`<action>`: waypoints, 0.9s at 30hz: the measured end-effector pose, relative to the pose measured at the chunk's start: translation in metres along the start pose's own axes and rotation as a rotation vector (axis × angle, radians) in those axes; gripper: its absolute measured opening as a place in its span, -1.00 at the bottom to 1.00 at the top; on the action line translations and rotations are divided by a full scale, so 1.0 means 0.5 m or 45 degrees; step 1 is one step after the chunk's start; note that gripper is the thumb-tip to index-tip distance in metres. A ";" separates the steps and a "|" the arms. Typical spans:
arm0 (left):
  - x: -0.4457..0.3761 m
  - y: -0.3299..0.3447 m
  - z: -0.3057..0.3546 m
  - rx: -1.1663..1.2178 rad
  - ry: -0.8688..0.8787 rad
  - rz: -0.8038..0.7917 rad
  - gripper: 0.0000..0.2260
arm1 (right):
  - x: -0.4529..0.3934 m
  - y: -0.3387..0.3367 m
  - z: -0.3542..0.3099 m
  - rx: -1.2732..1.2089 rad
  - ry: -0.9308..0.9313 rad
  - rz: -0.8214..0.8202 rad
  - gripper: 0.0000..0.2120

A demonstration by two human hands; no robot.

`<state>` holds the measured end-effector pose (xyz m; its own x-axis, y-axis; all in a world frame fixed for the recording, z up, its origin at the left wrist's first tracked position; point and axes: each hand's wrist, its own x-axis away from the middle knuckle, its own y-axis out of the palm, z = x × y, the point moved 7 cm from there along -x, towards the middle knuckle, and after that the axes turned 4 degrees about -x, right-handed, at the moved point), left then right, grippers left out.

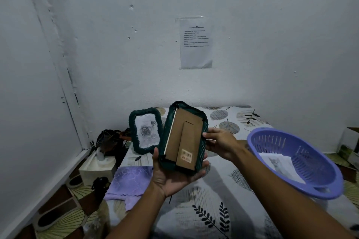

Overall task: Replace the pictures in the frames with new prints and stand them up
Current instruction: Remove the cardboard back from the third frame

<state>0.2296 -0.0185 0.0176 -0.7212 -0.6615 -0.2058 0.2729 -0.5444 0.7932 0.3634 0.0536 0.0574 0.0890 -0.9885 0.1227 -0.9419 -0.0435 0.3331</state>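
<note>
Frame (pixel 184 137) with the dark green rim sits back side toward us in our left hand (pixel 171 176), which cups its lower end, while our right hand (pixel 219 141) pinches its right edge and the brown backing board (pixel 174 132) lifts along the left side. Just beside it a second green frame (pixel 146 130) stands upright with a rose print, and on the right a purple basket (pixel 314 184) holds prints (pixel 279 165) on the patterned bed (pixel 217 200).
</note>
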 end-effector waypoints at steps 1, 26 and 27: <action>0.004 -0.006 0.004 -0.029 0.009 0.059 0.07 | -0.002 -0.005 -0.002 0.006 0.006 0.026 -0.88; 0.075 -0.194 0.106 -1.874 -0.465 1.330 -0.79 | -0.019 -0.116 0.176 0.942 0.216 0.447 -0.85; 0.073 -0.198 0.107 -1.913 -0.489 1.334 -0.77 | -0.019 -0.116 0.175 0.965 0.222 0.459 -0.84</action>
<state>0.1421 0.0390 -0.0376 0.0612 -0.9633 0.2612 0.7489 -0.1287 -0.6500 0.3888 0.0529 -0.0448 -0.2674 -0.9267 0.2640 -0.8789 0.1222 -0.4611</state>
